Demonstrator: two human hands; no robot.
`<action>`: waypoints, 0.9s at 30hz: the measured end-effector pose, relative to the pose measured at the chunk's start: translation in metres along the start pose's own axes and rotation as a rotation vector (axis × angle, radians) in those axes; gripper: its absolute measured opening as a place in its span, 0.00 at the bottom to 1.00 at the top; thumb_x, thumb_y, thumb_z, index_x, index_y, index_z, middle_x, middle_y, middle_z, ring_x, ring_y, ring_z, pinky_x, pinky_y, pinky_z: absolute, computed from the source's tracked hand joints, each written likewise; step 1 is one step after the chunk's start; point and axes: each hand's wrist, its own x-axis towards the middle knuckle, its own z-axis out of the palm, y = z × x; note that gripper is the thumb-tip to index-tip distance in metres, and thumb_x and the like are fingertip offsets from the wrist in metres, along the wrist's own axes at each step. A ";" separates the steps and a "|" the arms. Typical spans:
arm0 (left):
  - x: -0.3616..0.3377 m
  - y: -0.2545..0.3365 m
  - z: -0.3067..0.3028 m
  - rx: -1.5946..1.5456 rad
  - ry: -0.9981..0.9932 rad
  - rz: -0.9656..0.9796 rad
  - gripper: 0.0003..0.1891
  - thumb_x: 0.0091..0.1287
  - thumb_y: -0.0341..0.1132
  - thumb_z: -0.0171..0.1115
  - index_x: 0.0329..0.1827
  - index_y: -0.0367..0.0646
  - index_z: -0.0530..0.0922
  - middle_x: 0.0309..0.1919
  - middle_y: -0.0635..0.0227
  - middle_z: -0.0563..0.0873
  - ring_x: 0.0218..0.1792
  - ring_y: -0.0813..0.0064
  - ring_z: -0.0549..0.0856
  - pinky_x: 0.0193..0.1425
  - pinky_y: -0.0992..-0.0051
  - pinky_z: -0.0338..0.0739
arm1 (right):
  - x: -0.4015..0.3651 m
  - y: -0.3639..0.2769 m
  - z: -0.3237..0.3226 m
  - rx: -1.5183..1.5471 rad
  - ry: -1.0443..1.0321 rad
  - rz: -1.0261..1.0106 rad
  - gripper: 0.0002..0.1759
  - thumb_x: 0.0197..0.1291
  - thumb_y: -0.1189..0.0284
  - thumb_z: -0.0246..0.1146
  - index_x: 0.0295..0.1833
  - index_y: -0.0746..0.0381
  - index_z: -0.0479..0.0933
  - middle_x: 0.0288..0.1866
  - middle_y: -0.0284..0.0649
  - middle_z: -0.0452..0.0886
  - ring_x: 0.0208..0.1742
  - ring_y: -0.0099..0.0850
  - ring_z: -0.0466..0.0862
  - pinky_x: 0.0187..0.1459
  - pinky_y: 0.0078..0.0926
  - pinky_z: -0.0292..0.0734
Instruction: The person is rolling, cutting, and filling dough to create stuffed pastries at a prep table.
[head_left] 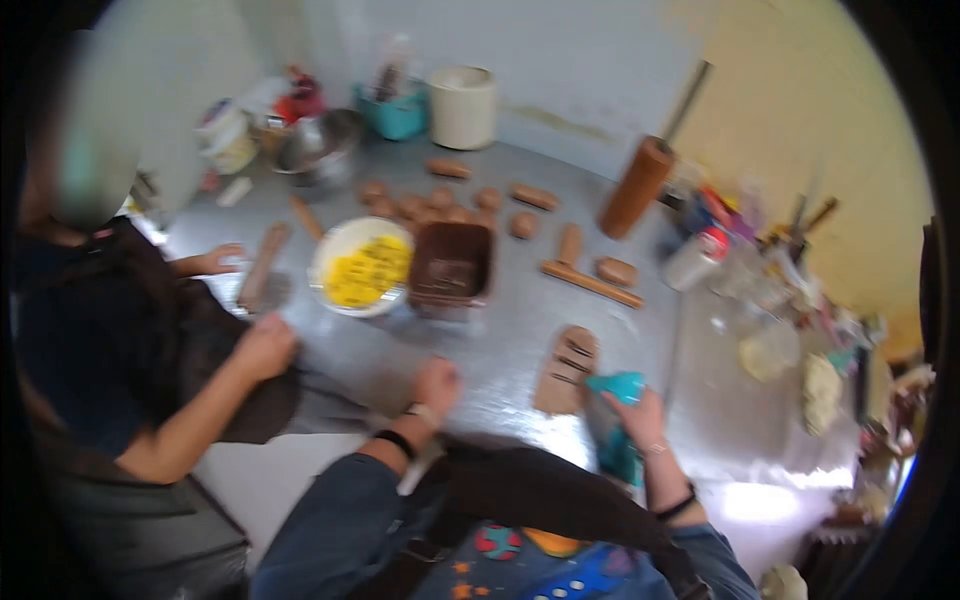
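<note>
My right hand (643, 418) is closed on a teal piping bag (618, 386), whose tip points left at a flat brown dough piece (565, 372). Dark stripes lie across that dough. My left hand (437, 386) rests near the front edge of the metal table (490, 350), its fingers curled in; whether it holds anything is too blurred to tell. Beyond it stand a dark brown tub (451, 262) and a white bowl (328, 262) with a yellow, dark-specked filling (368, 272).
Several brown dough balls (412, 206) and a rolling pin (592, 284) lie farther back. A co-worker's hands (266, 347) are at the left beside a flat dough strip (264, 266). A wooden cylinder (637, 188), a white bottle (695, 260) and a steel bowl (318, 150) stand around.
</note>
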 end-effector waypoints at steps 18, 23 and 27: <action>-0.016 0.125 -0.137 -0.636 -0.465 0.032 0.29 0.66 0.48 0.59 0.65 0.38 0.71 0.57 0.47 0.79 0.56 0.58 0.81 0.61 0.64 0.75 | -0.021 -0.097 -0.022 0.642 -0.250 -0.317 0.36 0.58 0.67 0.69 0.72 0.57 0.64 0.65 0.40 0.64 0.64 0.33 0.66 0.64 0.35 0.67; -0.005 0.068 -0.159 -2.025 -0.640 -0.351 0.39 0.73 0.61 0.39 0.74 0.35 0.58 0.69 0.43 0.68 0.70 0.53 0.69 0.74 0.55 0.61 | -0.042 -0.029 0.000 0.634 -0.250 -0.059 0.25 0.63 0.75 0.64 0.66 0.57 0.71 0.60 0.36 0.67 0.58 0.30 0.70 0.54 0.27 0.75; -0.018 -0.038 -0.153 -1.820 -0.222 -0.465 0.38 0.73 0.60 0.39 0.73 0.36 0.59 0.70 0.45 0.66 0.71 0.52 0.66 0.75 0.52 0.58 | -0.053 -0.019 0.007 0.632 -0.228 -0.022 0.23 0.63 0.76 0.64 0.64 0.58 0.72 0.57 0.36 0.68 0.53 0.29 0.75 0.51 0.26 0.77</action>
